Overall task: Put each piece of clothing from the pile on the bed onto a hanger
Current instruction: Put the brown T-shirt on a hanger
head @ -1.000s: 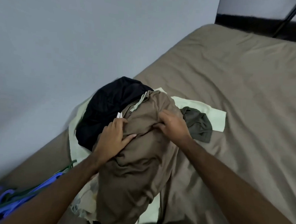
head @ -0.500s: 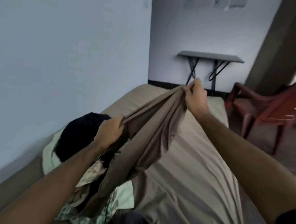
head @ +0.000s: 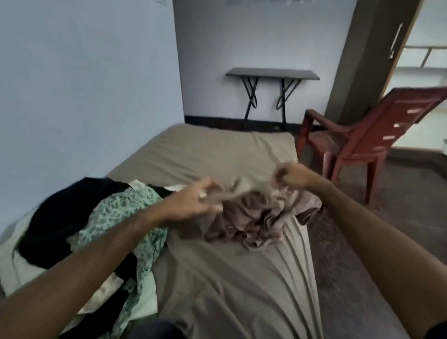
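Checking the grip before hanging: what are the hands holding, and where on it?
Both hold the brown garment by its upper edge: left hand at one end, right hand at the other. The rest lies bunched on the bed.

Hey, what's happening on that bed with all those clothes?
A person is sorting clothes on the bed. Both hands hold up a brown garment: the left hand grips one end, the right hand pinches the other, and the rest lies bunched on the sheet. A pile of black and green-patterned clothes waits beside the left arm. No hanger is in view.
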